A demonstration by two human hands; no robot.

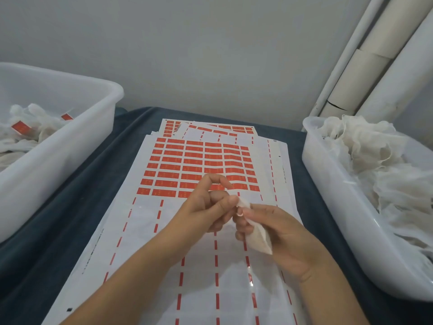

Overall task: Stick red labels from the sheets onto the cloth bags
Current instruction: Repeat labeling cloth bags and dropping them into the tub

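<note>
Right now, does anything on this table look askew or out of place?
Mostly tidy. The label sheets at the back of the stack are fanned crooked instead of squared with the top sheet. The right hand holds a cloth bag; nothing spilled.

On the bench [70,231], in the middle: a stack of label sheets [187,254], running from near edge toward the wall [210,55]. Farther back on the top sheet, rows of labels [199,165]; behind them, more sheets [210,130] lying askew. Left of the stack, a tub [70,146] with labelled bags [23,132] inside. Right of the stack, another tub [339,207] heaped with bags [375,165]. Behind the right tub, pipes [375,66] against the wall. Above the sheets, left hand [206,207] and right hand [281,233] meeting on one bag [255,233].
</note>
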